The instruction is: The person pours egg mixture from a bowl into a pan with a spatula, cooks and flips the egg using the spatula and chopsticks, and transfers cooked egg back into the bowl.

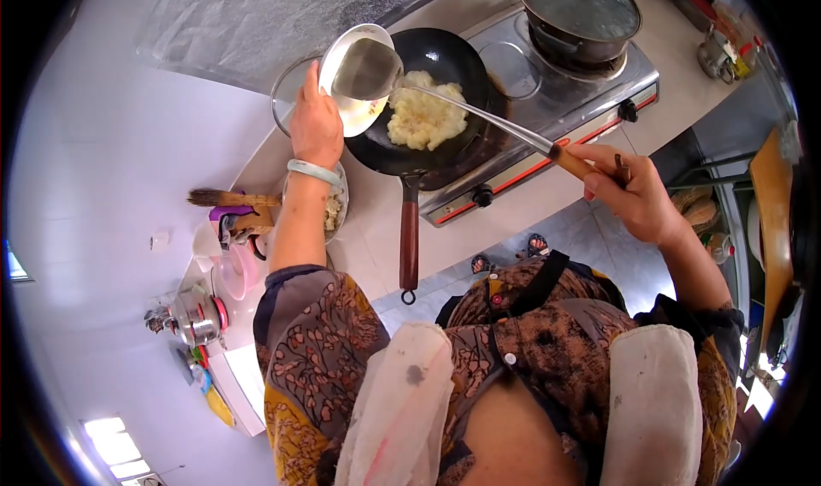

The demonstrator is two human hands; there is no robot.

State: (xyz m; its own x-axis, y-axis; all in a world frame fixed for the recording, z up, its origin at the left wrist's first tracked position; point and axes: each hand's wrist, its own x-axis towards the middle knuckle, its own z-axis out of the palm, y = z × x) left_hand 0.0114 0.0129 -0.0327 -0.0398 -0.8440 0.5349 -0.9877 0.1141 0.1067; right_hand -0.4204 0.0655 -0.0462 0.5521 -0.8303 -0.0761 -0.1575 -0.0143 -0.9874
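My left hand [316, 127] grips a white bowl [353, 114] by its rim, tilted over the left side of a black wok [438, 50]. In my right hand [629, 191] is the wooden handle of a metal spatula [526, 133], its long shaft crossing the wok. The spatula's broad head lies at the bowl's opening and hides part of the inside. Pale yellow food [428, 118] lies in one clump in the wok. The wok's brown handle [410, 238] points toward my body, with neither hand on it.
A lidded pot [581, 11] stands on the far burner of the gas stove [547, 101]. Left of the wok are a dish of pale food [332, 212], a brush [231, 198], a pink bowl [235, 272] and a metal pot [197, 317]. A wooden board [771, 229] stands at right.
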